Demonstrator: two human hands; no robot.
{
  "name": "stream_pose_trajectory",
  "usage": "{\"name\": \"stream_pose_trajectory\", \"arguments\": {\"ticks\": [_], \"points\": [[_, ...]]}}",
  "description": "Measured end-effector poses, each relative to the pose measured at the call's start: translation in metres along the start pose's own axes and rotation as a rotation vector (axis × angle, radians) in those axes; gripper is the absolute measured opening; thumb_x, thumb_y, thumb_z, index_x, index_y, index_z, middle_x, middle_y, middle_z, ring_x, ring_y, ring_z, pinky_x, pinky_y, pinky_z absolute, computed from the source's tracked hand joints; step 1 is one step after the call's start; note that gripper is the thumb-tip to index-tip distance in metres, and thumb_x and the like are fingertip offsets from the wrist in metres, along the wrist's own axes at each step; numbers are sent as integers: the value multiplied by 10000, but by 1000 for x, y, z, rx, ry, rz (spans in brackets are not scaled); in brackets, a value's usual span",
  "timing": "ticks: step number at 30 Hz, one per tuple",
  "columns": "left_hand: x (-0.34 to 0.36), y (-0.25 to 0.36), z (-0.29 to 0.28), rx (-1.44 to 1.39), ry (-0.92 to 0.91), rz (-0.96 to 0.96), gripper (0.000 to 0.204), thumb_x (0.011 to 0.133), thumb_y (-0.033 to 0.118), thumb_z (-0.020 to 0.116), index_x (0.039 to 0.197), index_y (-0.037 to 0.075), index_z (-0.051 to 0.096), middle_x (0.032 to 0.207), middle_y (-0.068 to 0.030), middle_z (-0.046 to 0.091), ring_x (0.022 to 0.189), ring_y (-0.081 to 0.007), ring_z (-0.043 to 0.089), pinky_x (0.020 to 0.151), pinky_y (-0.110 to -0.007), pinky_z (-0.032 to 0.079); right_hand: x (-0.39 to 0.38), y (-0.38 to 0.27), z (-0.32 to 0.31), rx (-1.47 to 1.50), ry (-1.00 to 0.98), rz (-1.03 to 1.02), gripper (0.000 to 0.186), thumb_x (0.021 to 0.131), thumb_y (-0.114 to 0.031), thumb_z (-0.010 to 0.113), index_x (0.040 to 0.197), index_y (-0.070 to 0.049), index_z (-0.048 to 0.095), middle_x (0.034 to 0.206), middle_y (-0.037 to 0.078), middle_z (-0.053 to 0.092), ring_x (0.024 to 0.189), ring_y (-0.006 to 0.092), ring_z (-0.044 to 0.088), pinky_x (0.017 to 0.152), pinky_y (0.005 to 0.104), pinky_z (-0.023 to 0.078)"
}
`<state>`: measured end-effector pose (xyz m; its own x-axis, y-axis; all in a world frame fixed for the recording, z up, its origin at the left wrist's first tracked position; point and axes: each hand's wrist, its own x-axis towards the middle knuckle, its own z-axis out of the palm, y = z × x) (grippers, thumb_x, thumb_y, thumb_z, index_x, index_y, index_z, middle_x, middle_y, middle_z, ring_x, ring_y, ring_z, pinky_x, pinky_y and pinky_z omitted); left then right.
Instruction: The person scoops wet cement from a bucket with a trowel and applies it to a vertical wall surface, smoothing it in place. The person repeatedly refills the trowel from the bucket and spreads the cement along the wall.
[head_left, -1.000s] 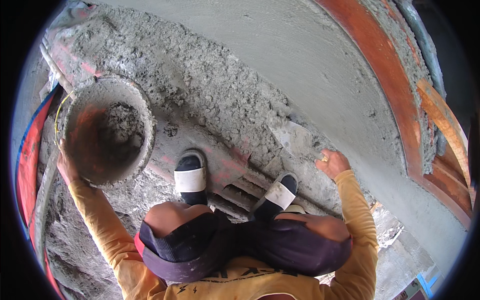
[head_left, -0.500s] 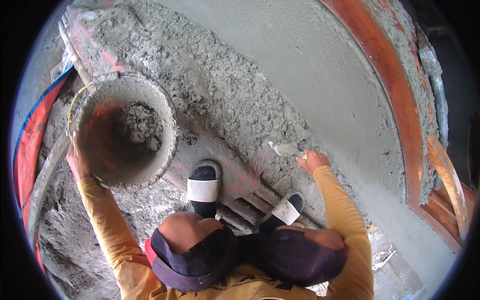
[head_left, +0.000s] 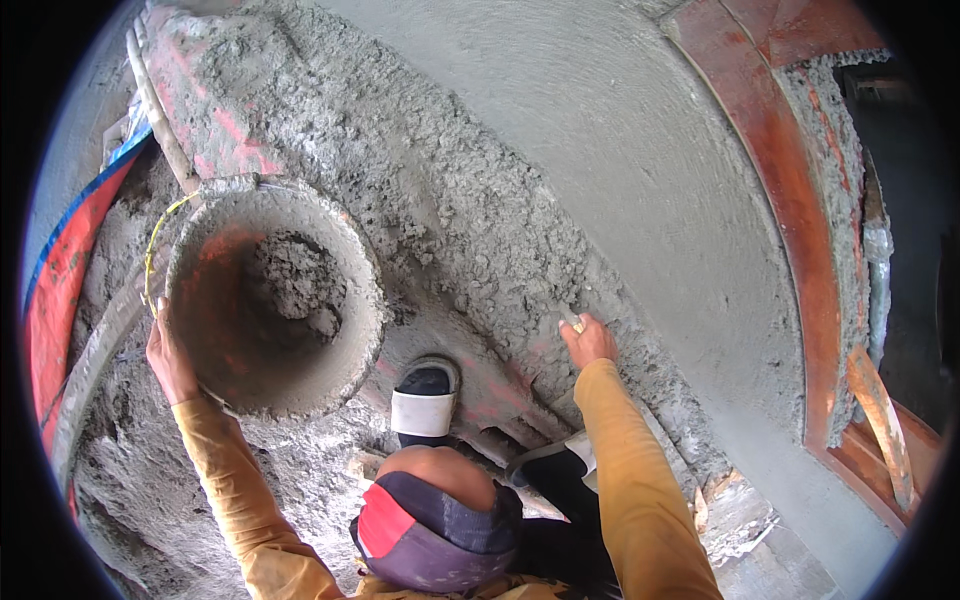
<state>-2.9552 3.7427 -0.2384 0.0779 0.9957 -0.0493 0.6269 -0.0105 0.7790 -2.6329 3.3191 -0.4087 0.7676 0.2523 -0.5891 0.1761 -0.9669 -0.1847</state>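
My left hand (head_left: 172,358) grips the near left side of a mortar-crusted bucket (head_left: 350,355), its fingers around the outside of the wall. Inside, a lump of wet grey mortar (head_left: 300,283) clings to the far right of the bottom. Over the loose mortar bed (head_left: 480,200), my right hand (head_left: 590,343) is closed around a trowel (head_left: 578,327). Only a bit of the trowel's handle shows clearly; its blade blends into the grey mix. A thin yellow handle (head_left: 150,245) curves off the bucket's left side.
Beyond the mortar bed runs a smooth plastered surface (head_left: 640,170), edged by a curved reddish-brown board (head_left: 790,220). An orange-red tarp (head_left: 72,300) with a blue hem hangs at the left. My sandalled foot (head_left: 424,400) stands beside the bucket, near hollow bricks (head_left: 500,445).
My right hand has moved left and slightly nearer with the trowel, whose bright blade no longer shows clearly. In the picture the bucket sits lower and further right, my left hand still on it.
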Motion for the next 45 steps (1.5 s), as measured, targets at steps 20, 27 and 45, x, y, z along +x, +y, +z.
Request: {"name": "stream_pose_trajectory", "arguments": {"ticks": [20,27,45], "points": [[-8,21,-1,-172,-113,-74,410,913,334,521,1031,-48,610,902,-4,593,795,-56,492,712,-184,390,-77,-127,-140,-114,256,-700,337,774,-257,629,1042,-66,556,819,147,582,739,334,590,647,416,469],[-2,11,-4,-132,-106,-94,424,917,335,513,1042,-60,607,911,-16,597,823,-60,491,726,-199,401,-60,-134,-128,-106,243,-714,385,780,-224,599,1122,-75,506,932,152,554,820,341,575,700,425,463],[-2,-4,-7,-44,-24,-59,460,921,346,494,1087,-72,589,997,-67,610,905,-97,521,801,-221,406,-63,-35,-63,-578,-303,-564,257,798,-186,564,1014,-69,490,911,120,542,891,306,590,731,437,489]]}}
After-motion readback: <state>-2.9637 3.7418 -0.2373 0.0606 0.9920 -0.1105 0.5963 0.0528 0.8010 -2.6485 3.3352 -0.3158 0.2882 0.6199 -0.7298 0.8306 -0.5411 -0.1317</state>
